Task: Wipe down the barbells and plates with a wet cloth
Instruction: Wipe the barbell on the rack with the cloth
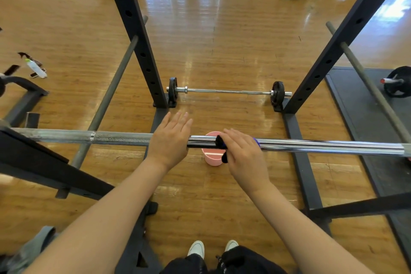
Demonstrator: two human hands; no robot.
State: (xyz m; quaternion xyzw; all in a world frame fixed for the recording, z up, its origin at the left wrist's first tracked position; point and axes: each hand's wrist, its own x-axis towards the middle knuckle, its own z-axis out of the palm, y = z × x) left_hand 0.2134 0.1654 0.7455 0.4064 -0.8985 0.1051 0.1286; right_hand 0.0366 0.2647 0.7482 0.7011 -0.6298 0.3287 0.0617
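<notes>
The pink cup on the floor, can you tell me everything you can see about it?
The pink cup stands upright on the wooden floor, under the long barbell. It looks like smooth plastic, with a pale stripe round its side. The barbell crosses in front of it and hides part of its rim, and the right hand with a dark cloth covers its right edge. What is inside cannot be seen. Nothing visibly touches it but the floor.

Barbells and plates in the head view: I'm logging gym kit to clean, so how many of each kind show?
Barbells: 3 (racked bar, floor bar, mat bar)
Plates: 3 (left, right, mat)
Total: 6
</notes>
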